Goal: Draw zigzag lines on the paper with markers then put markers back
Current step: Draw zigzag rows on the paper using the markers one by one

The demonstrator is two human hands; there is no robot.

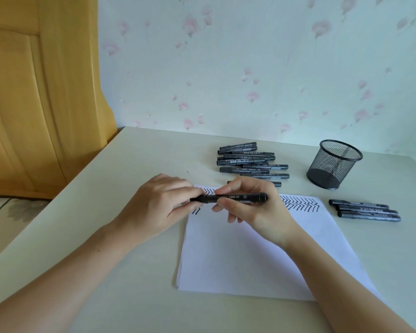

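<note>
Head view. Both hands hold one black marker (228, 197) level above the upper part of the paper (255, 246), which lies flat on the table (135, 169). The left hand (159, 205) has its fingers curled round the marker's left end; the right hand (247, 203) pinches the barrel between thumb and fingers, with the right end of the marker sticking out past them. The left fingers hide whether a cap is on, coming off or going on, so the step in hand is probably capping or uncapping; it cannot be told which.

Zigzag lines (300, 204) already run along the top of the sheet, partly hidden behind the hands. A pile of markers (250, 162) lies on the table beyond the paper, three more markers (365, 210) lie to the right of the sheet, and the mesh pen holder (334, 164) stands upright near the wall with no marker visible in it.

Risks, as judgements:
- A bare tip so close above the sheet could leave a stray mark if either hand dips or twists.
- A stiff cap released with a jerk could smear ink on the fingers or send the cap across the table.
- The paper appears to be a loose stack; with neither hand pressing on it, the top sheet may slide once drawing starts and bend the lines.
- Round barrels lying loose may roll when nudged by a wrist.
- The light holder could tip if markers are dropped in at a slant.
</note>
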